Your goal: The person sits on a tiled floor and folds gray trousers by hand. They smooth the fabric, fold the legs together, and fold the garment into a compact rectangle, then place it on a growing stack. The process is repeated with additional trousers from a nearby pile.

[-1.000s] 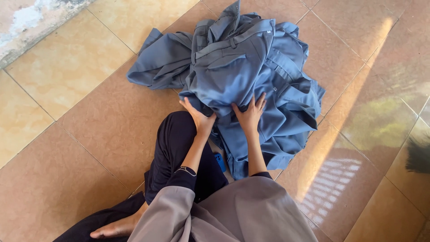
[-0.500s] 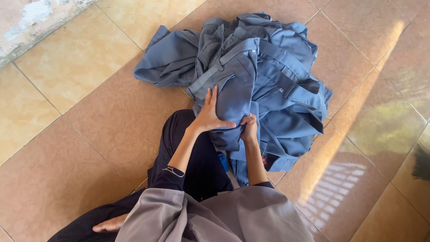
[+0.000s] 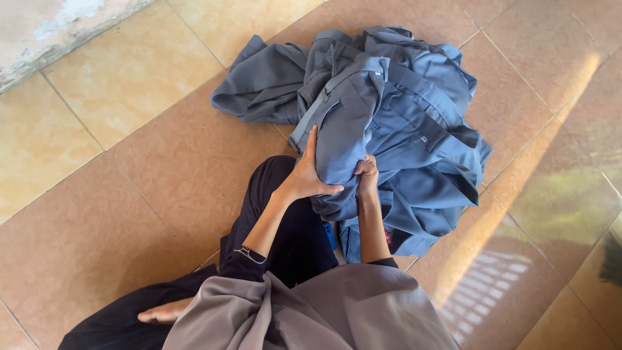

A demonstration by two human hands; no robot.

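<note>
Blue-grey trousers [image 3: 353,123] — long axis runs away from person; left hand [image 3: 306,175], right hand [image 3: 367,172] fingers clamp fabric.

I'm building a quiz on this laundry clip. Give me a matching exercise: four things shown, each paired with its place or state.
Things:
1. left hand
2. right hand
3. pile of blue-grey garments
4. bare foot

Places or states:
A. heaped on the tiled floor
B. fist closed in the cloth
C. spread flat on the raised fold
D. at the bottom edge, beside the dark trouser leg

Pairs: 1-C, 2-B, 3-A, 4-D

crumpled grey-blue trousers [image 3: 353,123], heaped on floor
</note>
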